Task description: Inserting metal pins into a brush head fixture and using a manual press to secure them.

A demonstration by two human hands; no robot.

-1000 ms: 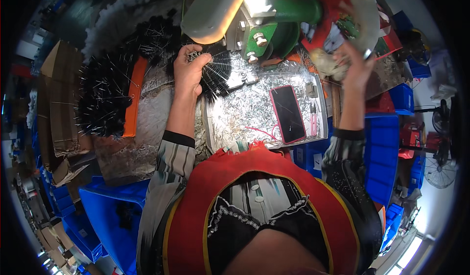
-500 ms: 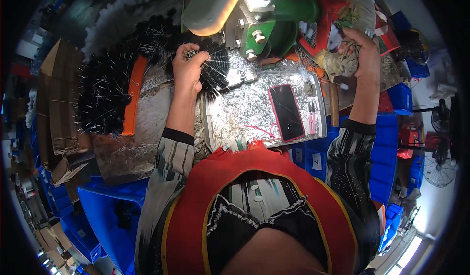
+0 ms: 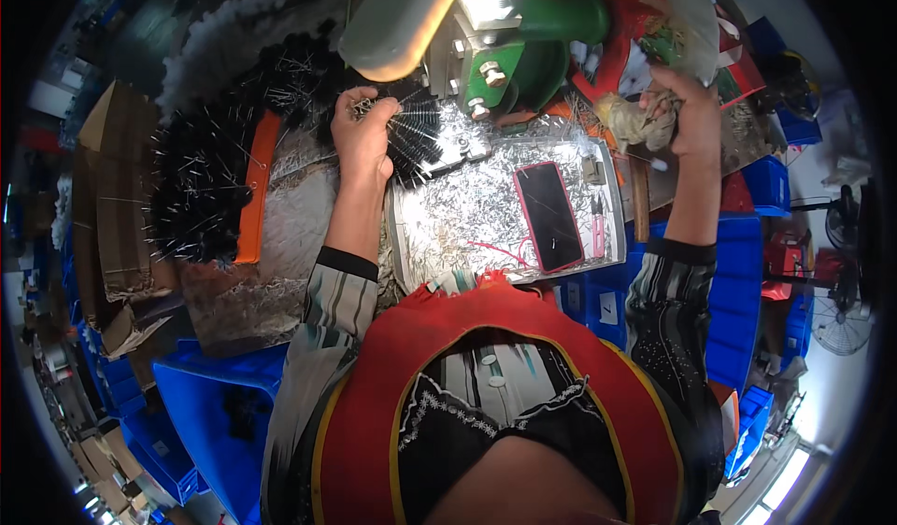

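My left hand [image 3: 361, 142] is closed around a bundle of small black wire brushes [image 3: 413, 131], whose bristly ends fan out to the right and twisted wire ends show by the thumb. The bundle is beside the lower part of a green machine [image 3: 505, 75] with large bolts. Over on the right, my right hand [image 3: 691, 119] is closed around a handle wrapped in pale, worn cloth [image 3: 635, 123]; the wrapping hides what lies beneath. Many more black wire brushes [image 3: 201, 184] are heaped at the left, against an orange strip [image 3: 254, 193].
A lamp [image 3: 402, 25] hangs over the bench. A metal tray [image 3: 448, 245] with wire scraps carries a phone [image 3: 548, 217] and a pink-handled tool [image 3: 598, 226]. By the tray is a wooden handle [image 3: 640, 198]. Blue bins [image 3: 215, 394] and a cardboard box [image 3: 121, 198] stand around.
My right hand and the cloth-wrapped handle have shifted slightly. The left hand keeps its hold on the brushes, almost unmoved.
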